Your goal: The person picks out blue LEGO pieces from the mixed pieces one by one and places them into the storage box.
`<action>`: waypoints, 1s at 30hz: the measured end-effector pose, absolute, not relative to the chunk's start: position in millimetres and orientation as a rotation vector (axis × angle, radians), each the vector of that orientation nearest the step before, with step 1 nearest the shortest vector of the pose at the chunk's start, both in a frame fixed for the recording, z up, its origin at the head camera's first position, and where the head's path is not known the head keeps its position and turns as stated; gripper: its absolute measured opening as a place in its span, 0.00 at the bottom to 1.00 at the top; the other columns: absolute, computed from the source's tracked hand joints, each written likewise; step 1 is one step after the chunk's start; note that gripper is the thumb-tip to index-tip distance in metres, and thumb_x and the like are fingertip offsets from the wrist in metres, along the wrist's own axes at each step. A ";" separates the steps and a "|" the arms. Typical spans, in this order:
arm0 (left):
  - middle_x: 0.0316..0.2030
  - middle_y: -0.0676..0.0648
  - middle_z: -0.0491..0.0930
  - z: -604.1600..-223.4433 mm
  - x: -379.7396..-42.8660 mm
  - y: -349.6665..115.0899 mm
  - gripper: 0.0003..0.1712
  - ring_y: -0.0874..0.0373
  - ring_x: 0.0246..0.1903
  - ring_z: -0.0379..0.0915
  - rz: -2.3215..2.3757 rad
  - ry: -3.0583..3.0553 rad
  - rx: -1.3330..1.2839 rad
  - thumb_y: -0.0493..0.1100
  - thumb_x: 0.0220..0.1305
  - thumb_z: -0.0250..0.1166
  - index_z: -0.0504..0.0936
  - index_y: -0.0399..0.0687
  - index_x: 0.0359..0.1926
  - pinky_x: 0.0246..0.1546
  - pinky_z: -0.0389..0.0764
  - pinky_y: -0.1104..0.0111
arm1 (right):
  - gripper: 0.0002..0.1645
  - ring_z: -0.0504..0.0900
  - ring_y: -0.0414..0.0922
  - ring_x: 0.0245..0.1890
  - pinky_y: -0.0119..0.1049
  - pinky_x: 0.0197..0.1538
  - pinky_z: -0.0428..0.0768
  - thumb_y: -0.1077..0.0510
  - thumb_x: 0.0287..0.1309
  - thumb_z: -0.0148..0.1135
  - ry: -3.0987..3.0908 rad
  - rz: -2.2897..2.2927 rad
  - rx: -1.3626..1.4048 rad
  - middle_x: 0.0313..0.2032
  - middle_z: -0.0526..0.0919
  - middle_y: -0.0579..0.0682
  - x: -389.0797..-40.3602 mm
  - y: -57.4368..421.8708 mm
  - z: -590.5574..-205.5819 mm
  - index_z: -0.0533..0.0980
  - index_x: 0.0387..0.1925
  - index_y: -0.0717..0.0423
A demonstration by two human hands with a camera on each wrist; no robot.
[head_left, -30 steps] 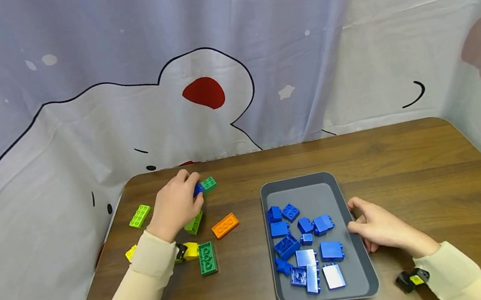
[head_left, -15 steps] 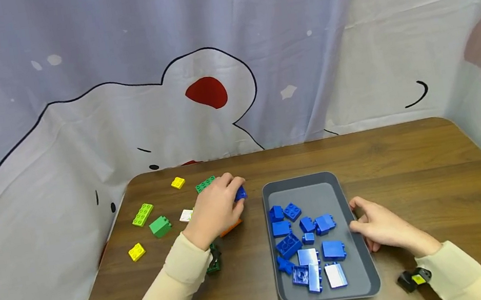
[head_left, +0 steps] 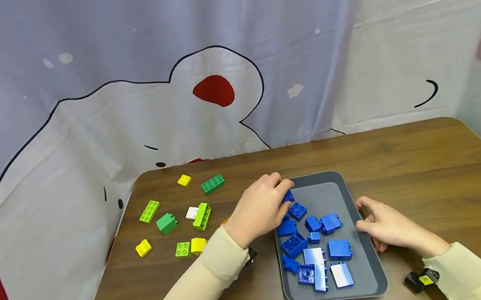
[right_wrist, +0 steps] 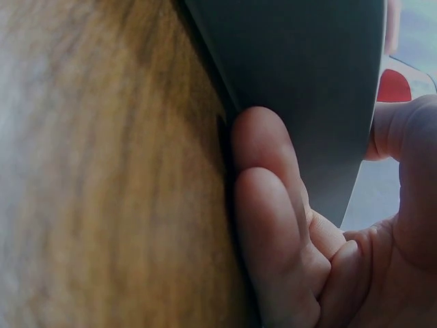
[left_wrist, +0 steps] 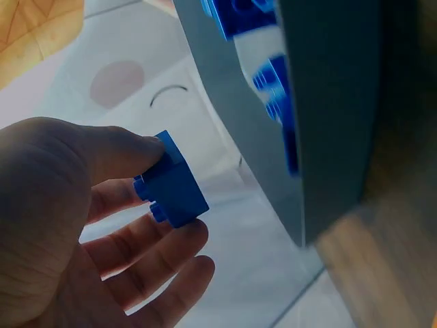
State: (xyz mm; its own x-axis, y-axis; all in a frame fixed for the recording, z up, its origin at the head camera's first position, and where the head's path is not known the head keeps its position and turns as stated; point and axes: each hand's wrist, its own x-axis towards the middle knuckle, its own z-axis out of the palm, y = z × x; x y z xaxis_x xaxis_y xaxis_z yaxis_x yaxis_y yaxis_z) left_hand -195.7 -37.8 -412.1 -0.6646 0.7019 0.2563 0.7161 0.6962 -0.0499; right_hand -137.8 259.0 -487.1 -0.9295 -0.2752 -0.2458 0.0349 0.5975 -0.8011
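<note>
In the head view my left hand (head_left: 258,208) is over the upper left corner of the grey tray (head_left: 362,256). Between its thumb and fingers it pinches a blue toy brick (left_wrist: 174,186), whose studs face the palm in the left wrist view. Several blue bricks (head_left: 339,250) lie in the tray, some on their sides, along with a blue star-shaped piece (head_left: 291,264). My right hand (head_left: 387,224) holds the tray's right side. Its thumb is at the rim, and the fingertips (right_wrist: 265,140) lie against the outer wall, low by the table.
Left of the tray lie a dark green brick (head_left: 213,184), lime bricks (head_left: 149,211), yellow bricks (head_left: 143,248) and a white piece (head_left: 191,213). An orange brick (head_left: 224,222) is mostly hidden behind my left hand. A curtain (head_left: 148,122) hangs behind the wooden table (head_left: 411,171).
My left hand has carried the blue brick rightward from among the green and yellow bricks to the tray's edge. My right hand has stayed at the tray's side.
</note>
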 end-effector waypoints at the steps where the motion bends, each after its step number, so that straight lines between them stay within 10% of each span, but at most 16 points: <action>1: 0.43 0.51 0.76 -412.4 -195.1 -32.3 0.22 0.61 0.39 0.72 -0.075 -2.646 -1.147 0.52 0.62 0.64 0.77 0.53 0.56 0.43 0.80 0.71 | 0.21 0.76 0.47 0.07 0.43 0.13 0.76 0.62 0.58 0.56 2.483 -1.259 -0.197 0.12 0.77 0.51 -137.6 259.9 -487.0 0.62 0.51 0.60; 17: 0.44 0.52 0.76 -429.7 -193.1 14.9 0.18 0.61 0.40 0.74 0.064 -2.629 -1.294 0.53 0.66 0.60 0.76 0.56 0.55 0.45 0.79 0.70 | 0.22 0.76 0.47 0.08 0.43 0.13 0.76 0.61 0.58 0.56 2.468 -1.267 -0.198 0.12 0.77 0.51 -138.7 259.7 -489.0 0.61 0.52 0.60; 30: 0.71 0.49 0.61 -430.6 -183.4 1.2 0.46 0.53 0.69 0.59 -0.033 -2.776 -1.251 0.76 0.60 0.50 0.57 0.60 0.73 0.64 0.69 0.55 | 0.21 0.76 0.47 0.07 0.44 0.12 0.76 0.61 0.58 0.57 2.456 -1.282 -0.200 0.12 0.77 0.52 -139.3 260.6 -489.2 0.62 0.51 0.60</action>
State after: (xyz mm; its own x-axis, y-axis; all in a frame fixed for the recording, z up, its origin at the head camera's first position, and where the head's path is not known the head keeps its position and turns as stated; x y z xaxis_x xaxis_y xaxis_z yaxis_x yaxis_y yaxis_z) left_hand -183.4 1.2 -430.6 -0.6585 0.7464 0.0964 0.7485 0.6628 -0.0196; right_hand -139.3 260.6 -489.2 -0.9246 -0.2875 -0.2500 0.0408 0.5777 -0.8152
